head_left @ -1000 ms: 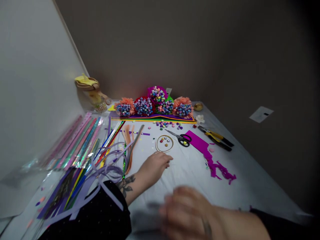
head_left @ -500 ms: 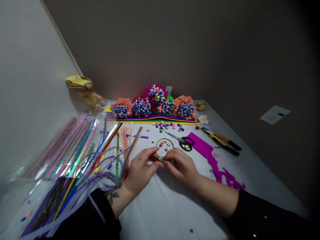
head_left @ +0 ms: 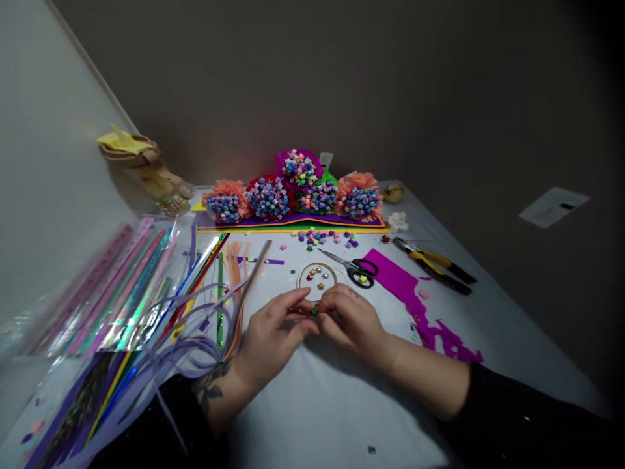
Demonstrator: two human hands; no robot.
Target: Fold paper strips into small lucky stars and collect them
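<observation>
Both hands meet over the white table, low in the middle. Between their fingertips shows a tiny shiny green folded paper star (head_left: 315,311), partly covered by fingers. My right hand (head_left: 352,318) is closed in a pinch on it. My left hand (head_left: 277,327) curls round its other side, fingertips against it, with the thumb a little lower and apart. Just beyond the fingers lies a thin gold ring (head_left: 299,277), encircling several small shiny stars (head_left: 320,286) in red, gold and silver. Black-handled scissors (head_left: 352,265) rest right of the ring, a yellow star at their handles.
Paper strips (head_left: 188,345) and a plastic sleeve of coloured strips (head_left: 105,293) spread at left. Star bouquets (head_left: 268,197) line the back, with loose stars (head_left: 325,238) before them. Magenta paper (head_left: 390,273), torn scraps (head_left: 439,335) and yellow-black pliers (head_left: 434,264) lie at right.
My left thumb has drawn slightly away from the green star, while the right hand keeps its pinch. The whole view has shifted a little.
</observation>
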